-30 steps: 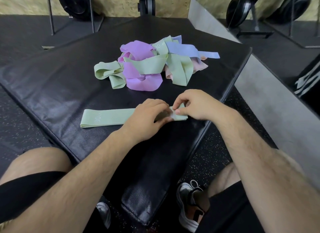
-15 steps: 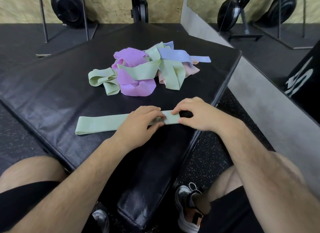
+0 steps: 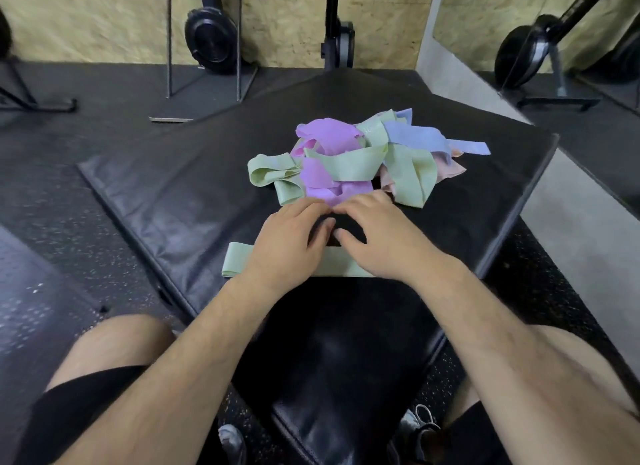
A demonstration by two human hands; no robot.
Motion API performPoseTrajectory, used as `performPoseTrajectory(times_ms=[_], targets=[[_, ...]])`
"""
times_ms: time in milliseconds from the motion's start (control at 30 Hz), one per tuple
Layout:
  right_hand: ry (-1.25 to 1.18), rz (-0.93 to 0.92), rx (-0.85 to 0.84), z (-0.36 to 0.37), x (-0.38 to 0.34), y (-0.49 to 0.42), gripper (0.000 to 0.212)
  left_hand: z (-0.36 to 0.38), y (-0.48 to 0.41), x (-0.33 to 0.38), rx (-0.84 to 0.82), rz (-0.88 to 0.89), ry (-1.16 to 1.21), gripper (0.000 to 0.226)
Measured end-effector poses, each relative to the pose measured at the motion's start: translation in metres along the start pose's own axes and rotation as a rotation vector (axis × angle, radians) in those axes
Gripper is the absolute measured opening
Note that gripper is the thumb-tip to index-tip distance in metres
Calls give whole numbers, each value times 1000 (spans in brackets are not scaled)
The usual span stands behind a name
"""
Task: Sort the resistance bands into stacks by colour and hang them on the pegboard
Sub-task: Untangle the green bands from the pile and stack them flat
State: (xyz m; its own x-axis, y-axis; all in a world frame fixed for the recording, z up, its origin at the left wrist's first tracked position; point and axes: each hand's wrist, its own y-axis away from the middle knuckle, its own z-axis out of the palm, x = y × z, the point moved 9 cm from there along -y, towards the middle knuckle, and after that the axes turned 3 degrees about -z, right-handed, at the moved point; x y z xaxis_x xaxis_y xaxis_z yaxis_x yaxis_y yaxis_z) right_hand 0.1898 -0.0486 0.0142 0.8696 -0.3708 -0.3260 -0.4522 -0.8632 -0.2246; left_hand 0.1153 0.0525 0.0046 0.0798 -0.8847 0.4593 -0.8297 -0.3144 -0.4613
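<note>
Lying flat under left hand [image 3: 287, 243] and right hand [image 3: 381, 244]: green band [image 3: 239, 263].

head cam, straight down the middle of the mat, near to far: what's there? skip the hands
flat green band → tangled pile of bands → black upright → chipboard wall

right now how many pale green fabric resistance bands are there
4. A flat green band lies beneath the left hand and right hand; the pile holds a crumpled green band at left, a draped green band mid-pile, a looped green band at right. Others may be hidden.
</note>
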Motion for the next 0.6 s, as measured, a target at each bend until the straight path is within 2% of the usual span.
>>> performPoseTrajectory(times_ms=[167, 600], targets=[[9, -7, -11, 23, -20, -36, 34, -13, -1, -33, 17, -113, -44, 30], [146, 56, -10, 46, -27, -79, 44, -8, -55, -93, -90, -213, -193, 32]])
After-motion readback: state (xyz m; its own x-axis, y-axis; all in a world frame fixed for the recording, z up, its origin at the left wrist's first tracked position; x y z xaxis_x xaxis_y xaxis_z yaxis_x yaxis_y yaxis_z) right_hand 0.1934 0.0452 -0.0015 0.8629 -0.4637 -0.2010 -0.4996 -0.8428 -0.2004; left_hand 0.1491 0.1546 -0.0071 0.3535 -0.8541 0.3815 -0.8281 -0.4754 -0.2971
